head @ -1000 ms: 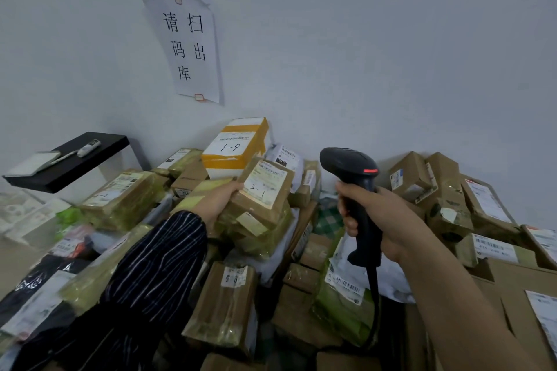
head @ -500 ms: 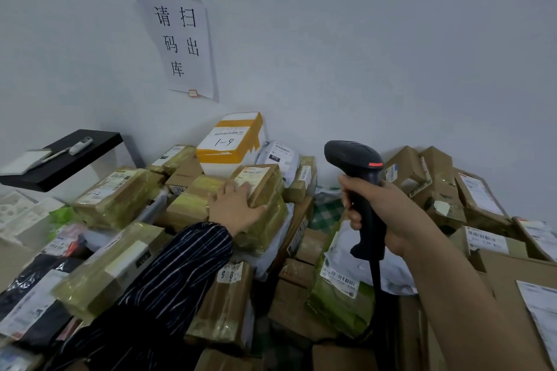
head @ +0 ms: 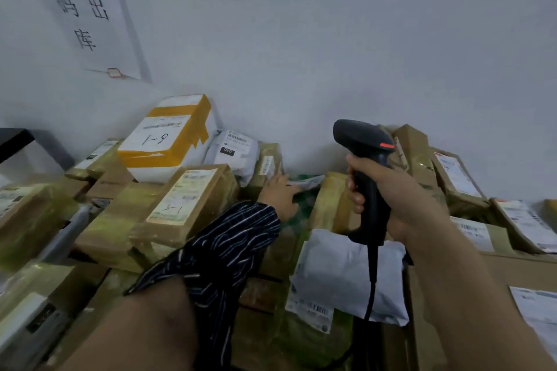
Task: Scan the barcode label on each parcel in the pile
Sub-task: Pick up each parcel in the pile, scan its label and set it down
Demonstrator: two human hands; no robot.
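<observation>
Far left, on the wall: white paper sign point(head: 90, 9) with black handwritten characters. Below, heaped against the wall: pile of tape-wrapped brown cardboard parcels point(head: 39, 220). On top, white carton with orange tape point(head: 168, 135) marked 1-9; just in front, brown box with a white label point(head: 187, 193) marked 3-1. In the middle, left hand point(head: 280, 196) in a dark striped sleeve point(head: 229, 244), fingers stretched flat, touching a thin white-labelled packet point(head: 307, 182) by the wall, gripping nothing. Further right, right hand point(head: 401, 199) curled round the handle of a black handheld barcode scanner point(head: 358, 138), upright above a grey plastic mailer bag point(head: 340, 268), head turned left. Far right: more labelled brown boxes point(head: 458, 178).
</observation>
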